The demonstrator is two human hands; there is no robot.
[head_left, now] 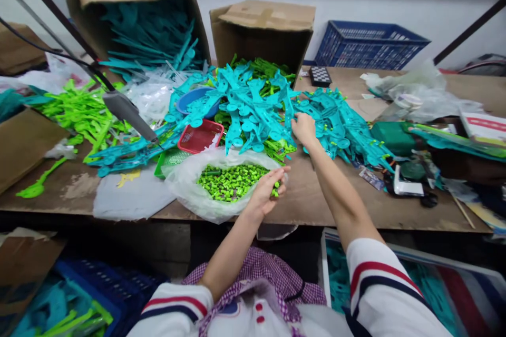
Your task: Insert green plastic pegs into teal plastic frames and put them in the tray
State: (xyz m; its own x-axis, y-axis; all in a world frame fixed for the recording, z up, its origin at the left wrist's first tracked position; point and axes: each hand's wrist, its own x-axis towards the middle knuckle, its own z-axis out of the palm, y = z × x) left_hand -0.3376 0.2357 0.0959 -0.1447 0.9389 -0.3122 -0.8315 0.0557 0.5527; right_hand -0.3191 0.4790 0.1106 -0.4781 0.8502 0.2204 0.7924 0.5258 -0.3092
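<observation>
My left hand (269, 190) is cupped and half closed around a few small bright green plastic pieces (275, 187). It is beside the right rim of a clear plastic bag (179, 184), which is full of similar green pieces (233, 181). Farther forward, my right hand (304, 129) has its fingers closed at the edge of a turquoise plastic part (289, 116). That part lies among heaped flat turquoise parts (253, 100). My fingertips are partly hidden. Another heap of turquoise parts (336, 126), dotted with green pieces, lies just right of this hand.
Two cardboard boxes (263, 16) lie open behind the heaps. A red tray (200, 137), a blue bowl (193, 101) and a green basket (172, 160) crowd the left. A grey power screwdriver (128, 113) hangs there. At the back right stands a blue crate (367, 45).
</observation>
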